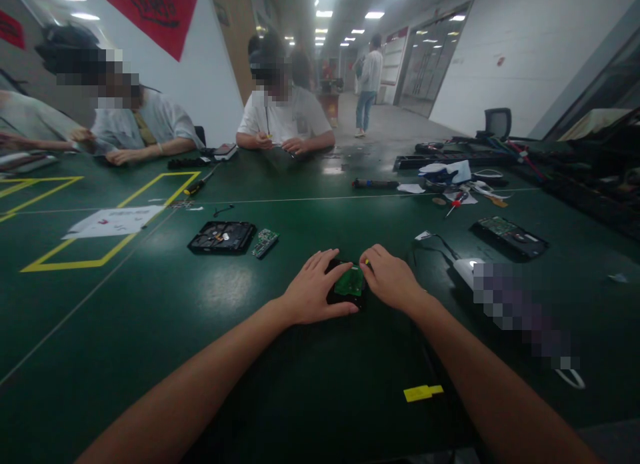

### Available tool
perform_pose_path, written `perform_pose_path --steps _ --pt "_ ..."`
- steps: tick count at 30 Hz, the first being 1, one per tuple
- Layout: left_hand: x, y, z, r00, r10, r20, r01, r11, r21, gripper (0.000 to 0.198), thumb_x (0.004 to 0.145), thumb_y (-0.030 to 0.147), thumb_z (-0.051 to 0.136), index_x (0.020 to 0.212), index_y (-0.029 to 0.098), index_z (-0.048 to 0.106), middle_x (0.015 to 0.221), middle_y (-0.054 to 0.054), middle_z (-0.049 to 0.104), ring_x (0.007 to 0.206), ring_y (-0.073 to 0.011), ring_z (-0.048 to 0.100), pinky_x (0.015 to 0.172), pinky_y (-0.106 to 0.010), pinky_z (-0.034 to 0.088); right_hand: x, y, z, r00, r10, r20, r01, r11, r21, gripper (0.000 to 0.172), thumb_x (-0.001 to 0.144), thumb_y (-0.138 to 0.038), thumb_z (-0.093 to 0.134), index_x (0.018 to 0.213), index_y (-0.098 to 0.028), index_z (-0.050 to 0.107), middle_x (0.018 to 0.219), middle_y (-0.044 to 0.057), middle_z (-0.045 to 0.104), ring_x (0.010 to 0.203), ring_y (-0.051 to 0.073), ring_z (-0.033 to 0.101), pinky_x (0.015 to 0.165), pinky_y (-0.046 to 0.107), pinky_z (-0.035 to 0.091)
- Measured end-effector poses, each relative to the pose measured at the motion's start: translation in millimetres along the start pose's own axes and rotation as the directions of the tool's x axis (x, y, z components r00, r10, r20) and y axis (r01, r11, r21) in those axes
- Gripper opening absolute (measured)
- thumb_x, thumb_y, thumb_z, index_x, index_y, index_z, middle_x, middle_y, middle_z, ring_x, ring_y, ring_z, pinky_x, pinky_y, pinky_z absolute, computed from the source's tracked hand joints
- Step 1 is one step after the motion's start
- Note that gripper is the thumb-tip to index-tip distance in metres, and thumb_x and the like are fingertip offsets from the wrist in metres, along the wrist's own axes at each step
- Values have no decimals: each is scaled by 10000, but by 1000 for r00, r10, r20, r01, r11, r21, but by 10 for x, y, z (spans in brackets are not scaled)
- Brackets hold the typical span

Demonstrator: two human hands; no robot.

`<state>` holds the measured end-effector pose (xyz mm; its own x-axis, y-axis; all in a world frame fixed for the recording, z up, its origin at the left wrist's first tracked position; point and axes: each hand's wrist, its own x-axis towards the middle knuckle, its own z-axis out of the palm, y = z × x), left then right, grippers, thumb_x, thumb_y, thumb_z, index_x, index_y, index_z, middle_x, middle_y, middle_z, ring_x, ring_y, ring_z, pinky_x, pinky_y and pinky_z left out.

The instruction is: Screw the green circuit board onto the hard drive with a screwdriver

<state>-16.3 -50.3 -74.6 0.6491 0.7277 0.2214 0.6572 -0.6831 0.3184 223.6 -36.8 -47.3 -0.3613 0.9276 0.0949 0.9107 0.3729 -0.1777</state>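
Right in front of me, a hard drive lies on the table with its green circuit board facing up. My left hand grips it from the left, thumb along the near edge and fingers reaching over the far side. At the drive's right far corner, my right hand is closed in a pinch. A bit of something yellow shows between its fingertips; the rest is hidden, so its kind cannot be made out.
An opened hard drive and a loose circuit board lie to the left. Another drive and a blurred-out pouch-like object are at right. A yellow-handled screwdriver lies farther off. Co-workers sit across the table.
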Motion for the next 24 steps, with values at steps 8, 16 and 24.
perform_pose_path --steps 8,16,24 --pt "3 -21 14 1000 18 18 -19 998 53 867 887 810 643 1547 259 534 1696 -160 357 1567 -424 333 1299 -627 235 4 -44 -7 1000 11 9 -11 1000 12 250 1074 -287 429 1110 -190 656 1170 102 708 977 240 696 819 356 485" --pt "-3 -32 18 1000 23 12 -24 998 59 841 901 801 634 1550 276 533 1697 -152 359 1570 -415 332 1293 -632 248 24 -37 3 1000 21 2 -21 1000 4 229 1064 -280 466 1075 -191 677 1116 96 735 965 235 698 825 343 479" --pt "-1 -45 35 999 33 2 -33 998 58 828 906 802 625 1542 278 541 1691 -144 373 1565 -411 340 1289 -634 257 51 -36 29 1000 8 -5 -8 1000 13 216 1050 -268 484 1074 -192 684 1101 95 731 922 221 686 800 330 473"
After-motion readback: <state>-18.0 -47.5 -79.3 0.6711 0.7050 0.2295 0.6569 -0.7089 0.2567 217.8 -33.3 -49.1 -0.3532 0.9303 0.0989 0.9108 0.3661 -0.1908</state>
